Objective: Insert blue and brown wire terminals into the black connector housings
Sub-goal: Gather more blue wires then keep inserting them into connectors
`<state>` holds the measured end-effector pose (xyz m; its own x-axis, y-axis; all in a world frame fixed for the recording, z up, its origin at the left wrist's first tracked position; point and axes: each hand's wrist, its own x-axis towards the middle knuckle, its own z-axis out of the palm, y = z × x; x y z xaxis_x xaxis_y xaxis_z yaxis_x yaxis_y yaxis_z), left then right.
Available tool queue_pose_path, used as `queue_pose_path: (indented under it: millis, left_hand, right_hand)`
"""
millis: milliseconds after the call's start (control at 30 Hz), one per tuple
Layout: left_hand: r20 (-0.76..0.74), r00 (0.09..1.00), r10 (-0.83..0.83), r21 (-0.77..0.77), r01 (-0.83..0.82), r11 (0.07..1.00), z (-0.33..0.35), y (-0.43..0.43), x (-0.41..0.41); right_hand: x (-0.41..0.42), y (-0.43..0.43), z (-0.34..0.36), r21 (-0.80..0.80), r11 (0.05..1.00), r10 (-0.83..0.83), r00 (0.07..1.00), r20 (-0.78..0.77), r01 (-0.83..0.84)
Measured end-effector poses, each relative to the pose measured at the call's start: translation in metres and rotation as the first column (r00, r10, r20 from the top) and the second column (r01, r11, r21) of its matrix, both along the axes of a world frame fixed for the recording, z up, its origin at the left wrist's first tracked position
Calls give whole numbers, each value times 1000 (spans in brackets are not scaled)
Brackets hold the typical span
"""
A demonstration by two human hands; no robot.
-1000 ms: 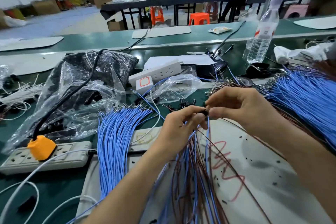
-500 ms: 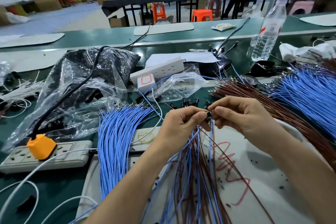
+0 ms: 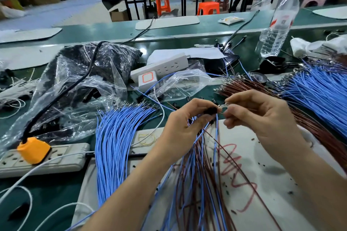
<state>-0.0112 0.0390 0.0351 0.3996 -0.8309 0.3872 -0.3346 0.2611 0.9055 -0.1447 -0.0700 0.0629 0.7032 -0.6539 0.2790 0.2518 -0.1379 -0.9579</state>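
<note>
Head view: our left hand [image 3: 185,124] pinches a black connector housing [image 3: 210,110], with a wire bundle [image 3: 197,174] trailing below it. Our right hand [image 3: 262,118] pinches a wire terminal [image 3: 223,106] just right of the housing. We judge this the insertion step. Next: line the tip up with the cavity and push straight.

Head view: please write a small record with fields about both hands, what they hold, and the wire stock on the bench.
left hand: pinches black connector housing, blue and brown wires hanging below
right hand: pinches terminal beside the housing
terminal seated: cannot tell
blue stock: left bundle, right bundle
brown stock: brown bundle, behind the right hand
also: water bottle
</note>
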Motion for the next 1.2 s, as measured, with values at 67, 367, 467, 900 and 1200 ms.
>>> queue_pose_path:
  millis: [67,367,467,900,1200]
  left_hand:
    - [-13,1000,-6,4,6,1000,0,0,0]
    - [-2,999,-34,13,34,999,1,2,0]
    - [3,999,-35,7,35,999,1,2,0]
    - [-87,994,-71,69,77,995,-1,1,-2]
    - [-191,974,-121,120,145,982,1,1,-4]
  right_hand:
    - [1,2,-1,-25,1000,-4,1000,-3,4]
    - [0,5,1,-140,990,-3,1000,-18,0]
    - [-1,5,1,-149,989,0,1000,-3,0]
    - [-4,-1,-1,-73,995,66,994,-87,-73]
    - [-6,-10,-2,131,972,221,947,-233,-195]
